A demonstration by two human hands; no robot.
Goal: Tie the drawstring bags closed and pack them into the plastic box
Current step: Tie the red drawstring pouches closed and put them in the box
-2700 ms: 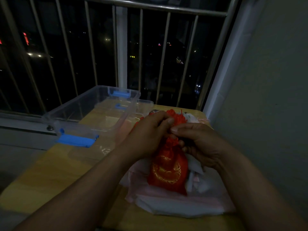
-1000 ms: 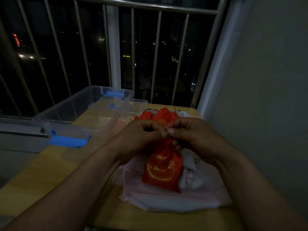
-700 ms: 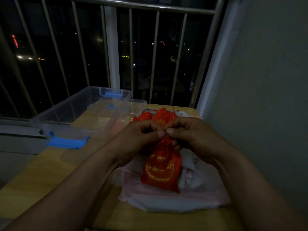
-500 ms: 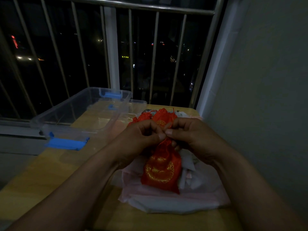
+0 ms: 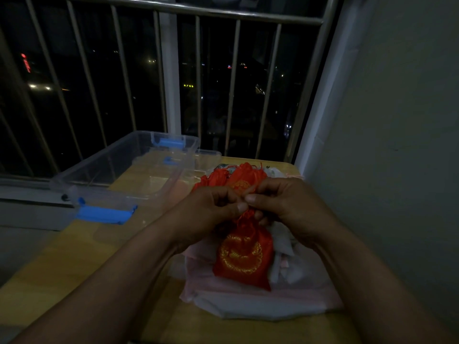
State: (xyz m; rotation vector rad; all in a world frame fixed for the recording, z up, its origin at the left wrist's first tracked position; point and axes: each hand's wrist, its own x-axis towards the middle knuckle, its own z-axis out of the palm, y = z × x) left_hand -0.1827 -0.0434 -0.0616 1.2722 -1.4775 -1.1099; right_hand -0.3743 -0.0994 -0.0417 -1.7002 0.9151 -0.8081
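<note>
Drawstring bag [image 5: 244, 254] being tied, right of plastic box [image 5: 119, 170].
My left hand [image 5: 211, 212] and right hand [image 5: 285, 207] pinch its neck; I'd pull evenly until snug.

The neck of the red bag [image 5: 244, 254] is hidden behind the left hand [image 5: 211, 212] and right hand [image 5: 285, 204] — tied or not, unclear. The far red pile [image 5: 236, 175] is partly covered.

A wooden table [image 5: 74, 256] stands by a metal railing [image 5: 223, 14], with a grey wall [image 5: 397, 120] at the right. Pale plastic wrapping [image 5: 260, 304] lies on the table.
</note>
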